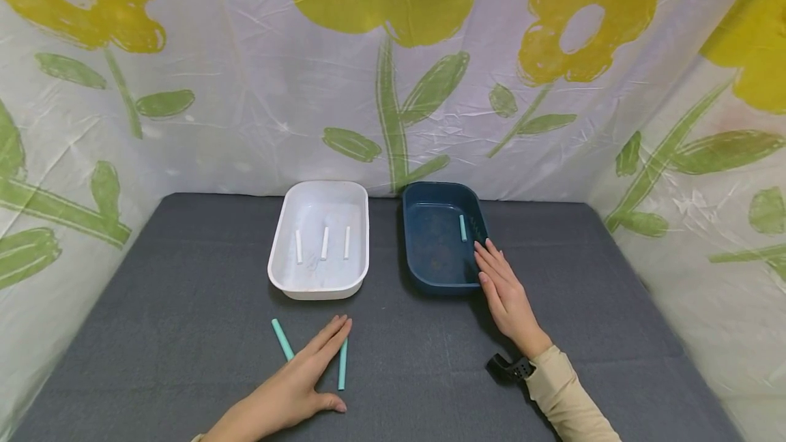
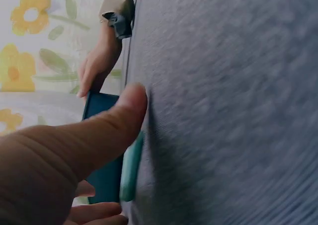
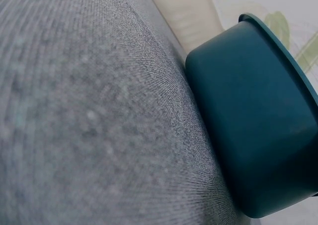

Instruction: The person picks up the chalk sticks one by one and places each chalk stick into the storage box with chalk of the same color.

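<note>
My left hand reaches in low over the cloth, fingers straight and thumb spread apart. Beside its fingertips lies a teal chalk stick, its far end covered by the fingers; in the left wrist view this teal stick shows past the thumb. Another teal stick lies left of the hand, partly hidden by it. My right hand rests straight fingers on the right rim of a dark blue tub. Inside that tub is one teal stick. Only the tub's outer wall fills the right wrist view.
Left of the blue tub stands a white tub holding three white sticks, among them a middle stick. Dark grey cloth covers the table. A flower-printed curtain closes off the back and sides.
</note>
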`<action>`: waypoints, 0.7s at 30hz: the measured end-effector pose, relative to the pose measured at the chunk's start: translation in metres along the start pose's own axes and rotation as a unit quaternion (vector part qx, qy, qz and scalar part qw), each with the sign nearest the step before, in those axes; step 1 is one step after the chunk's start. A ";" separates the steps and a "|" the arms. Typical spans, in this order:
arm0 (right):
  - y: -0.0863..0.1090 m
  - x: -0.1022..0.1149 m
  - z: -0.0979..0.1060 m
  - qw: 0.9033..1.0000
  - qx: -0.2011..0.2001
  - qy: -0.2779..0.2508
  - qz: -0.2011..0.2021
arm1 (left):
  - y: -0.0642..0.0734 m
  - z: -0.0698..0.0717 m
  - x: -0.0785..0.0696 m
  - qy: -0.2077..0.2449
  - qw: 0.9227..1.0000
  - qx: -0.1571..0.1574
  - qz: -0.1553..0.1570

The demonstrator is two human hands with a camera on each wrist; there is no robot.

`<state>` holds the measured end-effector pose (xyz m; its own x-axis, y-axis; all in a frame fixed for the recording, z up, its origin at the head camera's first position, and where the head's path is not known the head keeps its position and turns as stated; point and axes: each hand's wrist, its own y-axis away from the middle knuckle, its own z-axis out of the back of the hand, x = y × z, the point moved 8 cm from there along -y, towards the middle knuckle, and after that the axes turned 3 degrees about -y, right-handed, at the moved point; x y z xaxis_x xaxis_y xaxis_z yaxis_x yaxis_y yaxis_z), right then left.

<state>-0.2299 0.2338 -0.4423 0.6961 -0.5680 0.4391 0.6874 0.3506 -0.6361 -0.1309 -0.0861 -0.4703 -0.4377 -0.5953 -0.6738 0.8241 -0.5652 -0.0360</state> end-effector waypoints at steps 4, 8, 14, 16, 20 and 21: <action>0.000 -0.001 0.000 1.000 -0.001 -0.001 -0.001 | 0.000 -0.001 0.002 -0.001 1.000 -0.015 0.003; 0.000 -0.002 -0.001 1.000 0.005 0.002 -0.011 | -0.001 0.002 0.001 -0.015 0.999 -0.037 -0.008; 0.000 -0.002 -0.001 1.000 0.008 0.005 -0.010 | -0.003 0.003 0.001 -0.029 0.998 -0.046 -0.015; 0.000 -0.002 -0.001 1.000 0.006 0.004 -0.007 | -0.004 0.003 0.000 -0.031 0.998 -0.050 -0.012; 0.000 -0.001 -0.001 1.000 0.004 0.004 -0.003 | -0.007 0.003 -0.004 -0.041 0.997 -0.063 -0.001; 0.000 -0.001 -0.002 1.000 0.003 0.004 -0.003 | -0.008 0.003 -0.005 -0.042 0.997 -0.066 0.003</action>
<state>-0.2312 0.2333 -0.4436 0.6908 -0.5764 0.4366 0.6923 0.3528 -0.6295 -0.1364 -0.0800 -0.4647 -0.4564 -0.6479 -0.6098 0.8645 -0.4850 -0.1317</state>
